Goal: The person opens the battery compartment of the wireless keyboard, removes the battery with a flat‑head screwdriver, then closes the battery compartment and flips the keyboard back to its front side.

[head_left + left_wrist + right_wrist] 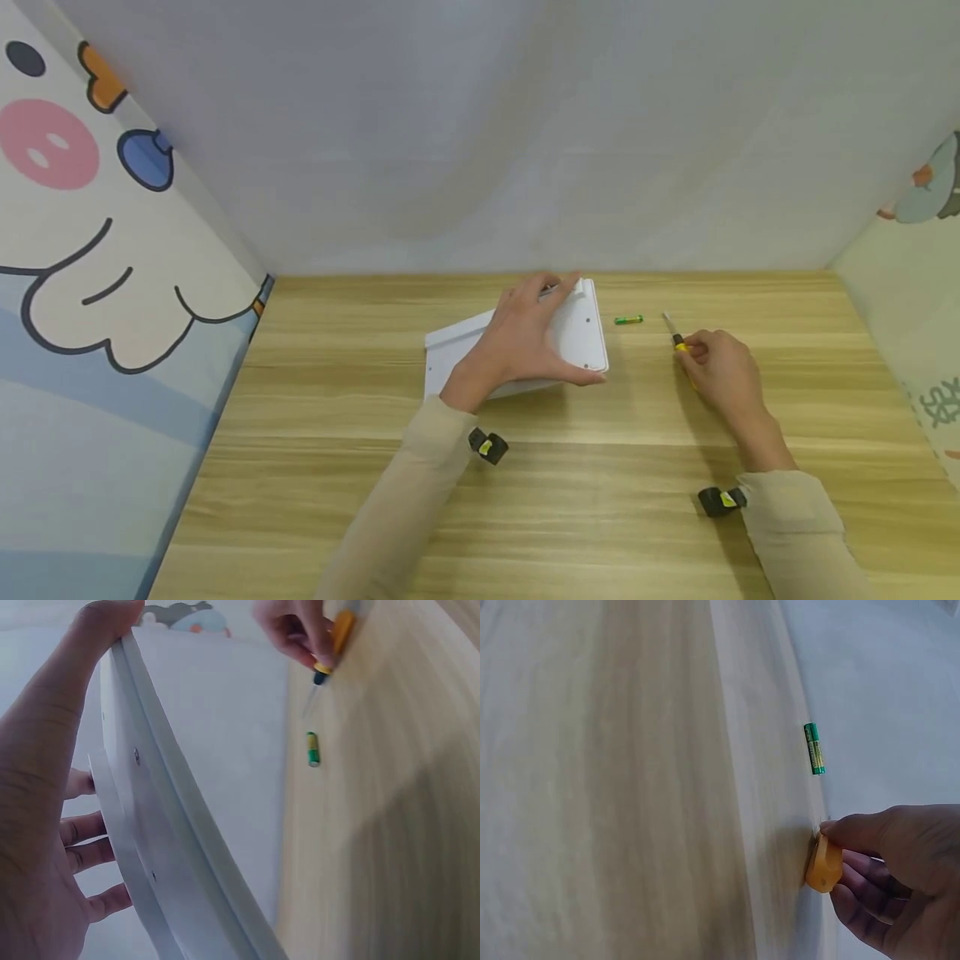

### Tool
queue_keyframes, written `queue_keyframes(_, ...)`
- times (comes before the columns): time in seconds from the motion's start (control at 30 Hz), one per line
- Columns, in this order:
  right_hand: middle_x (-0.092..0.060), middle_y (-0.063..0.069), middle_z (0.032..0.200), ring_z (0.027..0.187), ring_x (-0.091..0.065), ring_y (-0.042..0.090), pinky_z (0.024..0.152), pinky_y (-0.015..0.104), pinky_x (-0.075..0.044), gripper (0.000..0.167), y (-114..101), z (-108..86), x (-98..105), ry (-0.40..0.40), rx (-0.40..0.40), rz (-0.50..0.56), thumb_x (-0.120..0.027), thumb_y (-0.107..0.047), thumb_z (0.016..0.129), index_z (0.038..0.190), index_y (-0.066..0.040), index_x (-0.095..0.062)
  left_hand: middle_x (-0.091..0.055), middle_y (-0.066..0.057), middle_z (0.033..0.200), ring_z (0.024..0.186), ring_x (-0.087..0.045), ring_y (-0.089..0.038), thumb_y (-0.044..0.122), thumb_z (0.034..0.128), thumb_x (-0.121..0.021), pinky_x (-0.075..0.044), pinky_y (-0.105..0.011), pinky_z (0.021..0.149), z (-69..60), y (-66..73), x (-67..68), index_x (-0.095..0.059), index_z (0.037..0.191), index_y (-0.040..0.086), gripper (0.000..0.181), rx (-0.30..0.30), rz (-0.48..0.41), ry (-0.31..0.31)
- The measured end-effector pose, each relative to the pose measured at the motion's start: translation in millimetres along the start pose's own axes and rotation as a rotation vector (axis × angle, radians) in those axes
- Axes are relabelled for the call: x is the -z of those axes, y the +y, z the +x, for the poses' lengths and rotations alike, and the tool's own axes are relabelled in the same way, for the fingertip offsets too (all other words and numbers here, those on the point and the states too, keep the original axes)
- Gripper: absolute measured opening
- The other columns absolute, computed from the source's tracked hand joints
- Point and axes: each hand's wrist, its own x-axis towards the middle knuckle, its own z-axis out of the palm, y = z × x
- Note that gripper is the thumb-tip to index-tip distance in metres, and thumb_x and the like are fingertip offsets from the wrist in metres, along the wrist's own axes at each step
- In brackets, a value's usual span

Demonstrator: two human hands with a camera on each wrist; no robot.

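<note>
My left hand (517, 337) spans a white flat plastic case (581, 333), tilted up off the table, with its thumb on the near edge and the fingers at a raised strip on the far side. Small screws or screw holes dot the case's face in the left wrist view (142, 802). My right hand (723, 375) pinches a screwdriver (681, 346) by its orange-yellow handle, the metal shaft pointing away toward the back. Between the case and the screwdriver lies a green battery (628, 320) on the table. Part of the case is hidden behind my left hand.
The wooden table (300, 467) runs back to a pale grey wall (450, 167). A wall with cartoon figures (112, 250) stands at the left, and another printed wall (915, 292) at the right. Each wrist wears a small black camera (491, 447).
</note>
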Motion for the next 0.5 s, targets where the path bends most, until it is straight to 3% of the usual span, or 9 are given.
queue_keyframes(0.27, -0.071, 0.029, 0.101, 0.089, -0.072, 0.042, 0.075, 0.053, -0.059, 0.027, -3, -1.3, -2, 0.026, -0.005, 0.000, -0.070, -0.015, 0.095, 0.112, 0.007, -0.071, -0.049, -0.003, 0.133, 0.112, -0.050, -0.016, 0.068, 0.0545, -0.089, -0.054, -0.034, 0.091, -6.1, 0.5, 23.6, -0.030, 0.161, 0.030, 0.127, -0.050, -0.133, 0.157)
queue_keyframes(0.5, -0.074, 0.026, 0.102, 0.090, -0.074, 0.041, 0.068, 0.050, -0.059, 0.029, -2, -3.0, -1, 0.039, -0.025, -0.020, -0.071, -0.020, 0.096, 0.112, 0.004, -0.072, -0.045, -0.006, 0.135, 0.115, -0.048, -0.018, 0.051, 0.0593, -0.095, -0.058, -0.034, 0.085, -7.5, 0.4, 39.6, -0.026, 0.162, 0.034, 0.125, -0.058, -0.324, 0.180)
